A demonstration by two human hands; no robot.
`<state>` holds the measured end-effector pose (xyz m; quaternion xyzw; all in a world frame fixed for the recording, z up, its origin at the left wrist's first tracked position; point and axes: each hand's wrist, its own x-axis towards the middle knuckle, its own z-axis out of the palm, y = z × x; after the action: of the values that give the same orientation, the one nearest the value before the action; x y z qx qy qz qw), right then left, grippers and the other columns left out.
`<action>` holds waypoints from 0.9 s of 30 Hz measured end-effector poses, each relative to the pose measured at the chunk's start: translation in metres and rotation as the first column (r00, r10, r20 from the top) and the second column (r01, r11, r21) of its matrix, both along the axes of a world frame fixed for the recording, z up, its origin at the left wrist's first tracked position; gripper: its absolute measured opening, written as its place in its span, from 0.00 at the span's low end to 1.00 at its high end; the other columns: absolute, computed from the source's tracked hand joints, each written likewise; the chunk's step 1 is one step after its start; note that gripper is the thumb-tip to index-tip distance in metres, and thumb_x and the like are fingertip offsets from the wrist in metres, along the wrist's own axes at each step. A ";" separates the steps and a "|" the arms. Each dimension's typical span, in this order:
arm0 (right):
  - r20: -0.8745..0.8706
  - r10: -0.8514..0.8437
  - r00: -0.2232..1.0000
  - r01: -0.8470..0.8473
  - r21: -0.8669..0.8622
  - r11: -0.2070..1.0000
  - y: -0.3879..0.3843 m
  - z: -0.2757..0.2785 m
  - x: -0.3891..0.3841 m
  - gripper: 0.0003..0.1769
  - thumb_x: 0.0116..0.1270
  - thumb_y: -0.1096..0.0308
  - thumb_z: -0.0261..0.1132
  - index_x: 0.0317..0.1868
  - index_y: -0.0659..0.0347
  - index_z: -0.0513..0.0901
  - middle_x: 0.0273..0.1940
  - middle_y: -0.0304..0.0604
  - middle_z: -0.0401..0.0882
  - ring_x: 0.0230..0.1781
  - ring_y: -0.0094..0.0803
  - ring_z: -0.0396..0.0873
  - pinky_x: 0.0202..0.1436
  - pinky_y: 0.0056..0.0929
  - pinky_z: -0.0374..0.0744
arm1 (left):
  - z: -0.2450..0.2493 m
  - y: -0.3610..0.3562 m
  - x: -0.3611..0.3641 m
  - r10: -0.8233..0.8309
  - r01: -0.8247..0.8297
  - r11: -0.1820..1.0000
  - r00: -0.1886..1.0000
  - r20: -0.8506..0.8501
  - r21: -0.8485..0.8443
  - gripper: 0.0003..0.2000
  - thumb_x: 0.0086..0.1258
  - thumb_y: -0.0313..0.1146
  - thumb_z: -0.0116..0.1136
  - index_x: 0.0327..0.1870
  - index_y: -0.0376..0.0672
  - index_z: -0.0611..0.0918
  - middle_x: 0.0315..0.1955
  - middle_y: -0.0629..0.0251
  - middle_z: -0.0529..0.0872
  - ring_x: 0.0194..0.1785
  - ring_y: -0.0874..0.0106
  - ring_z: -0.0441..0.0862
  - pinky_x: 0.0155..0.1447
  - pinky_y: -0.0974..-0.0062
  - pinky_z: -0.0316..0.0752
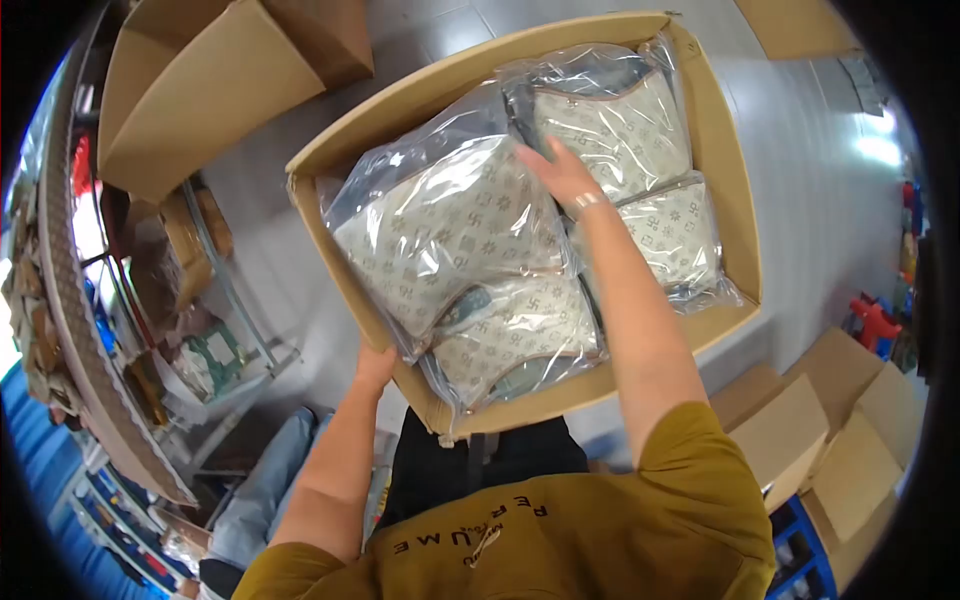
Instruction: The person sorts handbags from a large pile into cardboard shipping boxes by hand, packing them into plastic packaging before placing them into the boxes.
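Observation:
An open cardboard box [735, 190] holds several patterned cream bags in clear plastic. The largest wrapped bag [450, 225] lies at the left, over another wrapped bag [520, 335] nearer my body. Two more, an upper one [620, 130] and a lower one [672, 235], lie on the right side. My right hand [565, 175] is over the middle of the box at the large bag's right edge, fingers apart, holding nothing. My left hand [376, 366] is at the box's near left wall, its fingers partly hidden by the cardboard.
Another open carton [200, 90] stands at the upper left. A long table edge [75, 300] and a metal rack [240, 320] are on the left, near a person's leg in jeans [265, 480]. Open cartons [850, 450] and a red object [873, 320] are at the right.

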<state>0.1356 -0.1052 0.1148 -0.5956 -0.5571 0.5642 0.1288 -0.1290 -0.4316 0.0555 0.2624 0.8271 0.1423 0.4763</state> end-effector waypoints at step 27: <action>0.771 -0.398 0.497 -0.143 0.525 0.839 -0.004 0.055 0.221 0.15 0.67 0.66 0.50 0.46 0.67 0.77 0.44 0.43 0.78 0.45 0.29 0.74 0.50 0.25 0.70 | 0.011 0.351 0.012 -0.870 0.863 0.345 0.442 -0.220 0.368 0.33 0.55 0.45 0.62 0.61 0.42 0.65 0.60 0.54 0.65 0.63 0.57 0.62 0.65 0.65 0.58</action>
<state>0.3562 -0.1095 0.1703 -0.7765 -0.6290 0.0061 0.0361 -0.1173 -0.0806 0.0669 0.7557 0.5048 0.0488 0.4143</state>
